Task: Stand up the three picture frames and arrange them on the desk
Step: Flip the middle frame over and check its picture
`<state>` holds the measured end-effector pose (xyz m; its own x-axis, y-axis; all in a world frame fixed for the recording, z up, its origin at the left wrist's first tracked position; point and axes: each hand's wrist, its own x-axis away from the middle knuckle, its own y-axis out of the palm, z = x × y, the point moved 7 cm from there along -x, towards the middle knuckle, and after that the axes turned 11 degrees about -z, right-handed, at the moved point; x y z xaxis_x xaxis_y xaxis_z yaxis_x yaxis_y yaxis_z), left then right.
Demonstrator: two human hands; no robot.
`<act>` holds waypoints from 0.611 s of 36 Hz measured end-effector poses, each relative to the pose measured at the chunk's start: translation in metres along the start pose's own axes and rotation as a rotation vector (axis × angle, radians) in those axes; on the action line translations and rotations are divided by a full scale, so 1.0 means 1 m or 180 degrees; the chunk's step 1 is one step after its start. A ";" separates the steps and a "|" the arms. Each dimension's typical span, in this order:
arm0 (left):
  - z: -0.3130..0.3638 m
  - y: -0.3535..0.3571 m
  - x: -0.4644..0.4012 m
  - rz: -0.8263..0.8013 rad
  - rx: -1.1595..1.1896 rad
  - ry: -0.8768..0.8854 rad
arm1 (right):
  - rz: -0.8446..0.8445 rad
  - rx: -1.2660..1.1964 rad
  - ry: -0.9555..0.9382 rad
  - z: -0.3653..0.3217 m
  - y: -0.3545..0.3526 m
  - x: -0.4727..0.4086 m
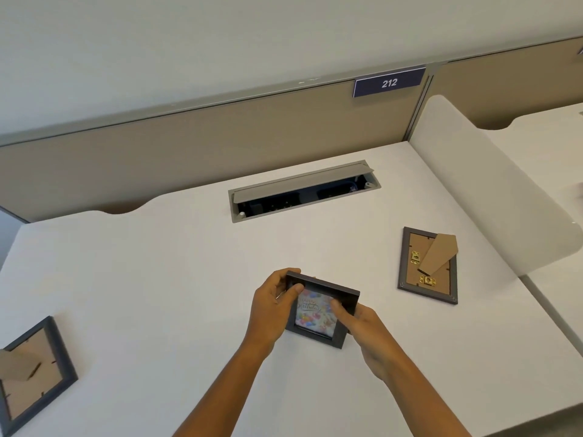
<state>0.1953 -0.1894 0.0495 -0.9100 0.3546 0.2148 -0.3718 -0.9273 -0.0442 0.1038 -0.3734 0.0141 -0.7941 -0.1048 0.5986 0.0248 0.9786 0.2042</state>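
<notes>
Fingers (291,291) of the left hand (271,310) are wrapped around the left edge of the middle frame (320,313), thumb lying across its front, and the right hand (362,323) pinches the right edge with the thumb on the glass. So both hands are closed on that 1 frame, picture side up toward the camera, tilted, near the middle of the desk (189,263). Can't tell if its bottom edge is touching the desk or just above it.

My take on doing this step well: the stand flap on the back is hidden from here, so I'd check it's swung out fully before letting go. Set the bottom edge down first, lean the frame back until the flap takes the weight, then ease the thumbs off 1 at a time.

Further out, the other 2 are face down with cardboard backs showing: the right frame (429,266) well apart to the right of the fingers, its stand flap (440,253) sticking up, and the left frame (31,373) well off to the left, partly cut off. The open cable tray (303,190) sits beyond the fingers, so I'd keep the row in front of it.
</notes>
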 end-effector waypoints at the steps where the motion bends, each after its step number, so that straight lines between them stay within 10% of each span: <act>1: -0.001 0.000 -0.001 -0.0001 -0.0008 -0.0008 | -0.0001 -0.0011 0.0008 0.001 0.000 -0.001; 22: -0.015 -0.006 -0.002 0.0152 -0.0430 -0.0128 | 0.0013 -0.0022 0.0101 0.013 -0.002 -0.011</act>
<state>0.1964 -0.1821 0.0345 -0.9201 0.3030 0.2482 -0.3522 -0.9174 -0.1856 0.1043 -0.3724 -0.0030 -0.7743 -0.1064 0.6238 0.0322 0.9778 0.2069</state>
